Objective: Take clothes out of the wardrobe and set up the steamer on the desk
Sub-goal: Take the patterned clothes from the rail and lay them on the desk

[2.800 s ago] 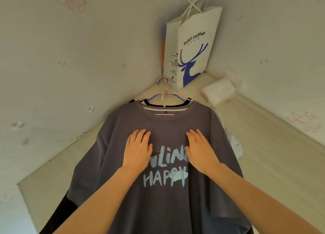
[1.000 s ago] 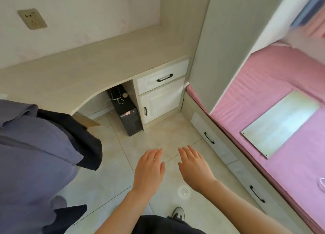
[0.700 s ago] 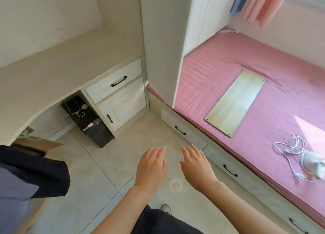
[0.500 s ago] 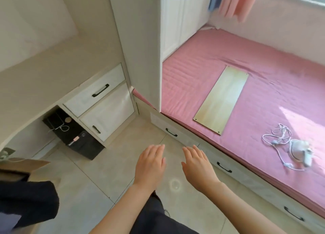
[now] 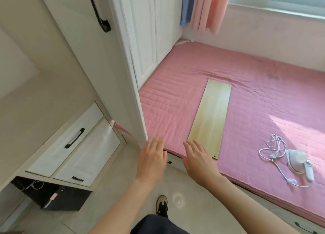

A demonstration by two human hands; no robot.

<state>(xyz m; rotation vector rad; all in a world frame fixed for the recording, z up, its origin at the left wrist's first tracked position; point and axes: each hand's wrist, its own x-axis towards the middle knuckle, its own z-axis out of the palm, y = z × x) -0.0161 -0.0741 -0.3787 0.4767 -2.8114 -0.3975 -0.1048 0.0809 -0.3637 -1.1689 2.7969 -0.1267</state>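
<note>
A white handheld steamer (image 5: 297, 163) lies on the pink bed (image 5: 255, 96) at the right, its white cord (image 5: 274, 151) coiled beside it. My left hand (image 5: 152, 159) and my right hand (image 5: 197, 159) hover side by side above the floor near the bed's front edge, fingers straight, holding nothing. The steamer is well to the right of my right hand. The white wardrobe (image 5: 140, 40) stands at the upper middle with its doors closed. The desk top (image 5: 40, 103) runs along the left. No clothes are in view.
A pale wooden board (image 5: 211, 117) lies flat on the bed just beyond my right hand. White drawers (image 5: 70, 140) sit under the desk, with a black computer case (image 5: 52, 198) beneath. Pink and blue curtains (image 5: 204, 6) hang by the window. My shoe (image 5: 161, 205) stands on the tiled floor.
My view has swung from the grey T-shirt on the desk rightward to the bed. The clothes have left the view, and the steamer and wardrobe doors have come in. Both hands stay flat and empty.
</note>
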